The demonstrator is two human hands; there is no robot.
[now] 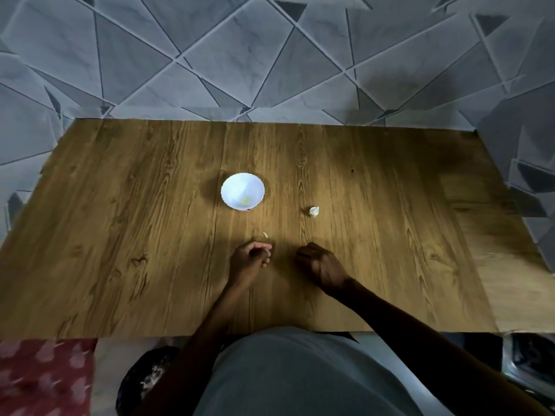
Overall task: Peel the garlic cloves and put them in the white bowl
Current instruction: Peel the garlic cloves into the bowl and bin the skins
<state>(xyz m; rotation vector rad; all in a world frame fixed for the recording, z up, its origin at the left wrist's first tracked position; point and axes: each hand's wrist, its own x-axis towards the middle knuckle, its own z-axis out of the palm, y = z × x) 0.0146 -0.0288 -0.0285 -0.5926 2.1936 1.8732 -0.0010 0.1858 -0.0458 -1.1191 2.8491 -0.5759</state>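
On the table point(120, 205), one clove point(246, 200) seems done in the bowl point(229, 184); one garlic point(314, 211) waits. Left hand point(250, 259) and right hand point(318, 262) are curled, contents unclear.

Home setting: wood-grain table point(120, 235), white bowl point(237, 184), grey geometric-patterned wall point(240, 55).

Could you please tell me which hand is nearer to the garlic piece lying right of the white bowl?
Right. The right hand is straight toward the person from the garlic piece; the left hand is farther off, toward the person and to its left.
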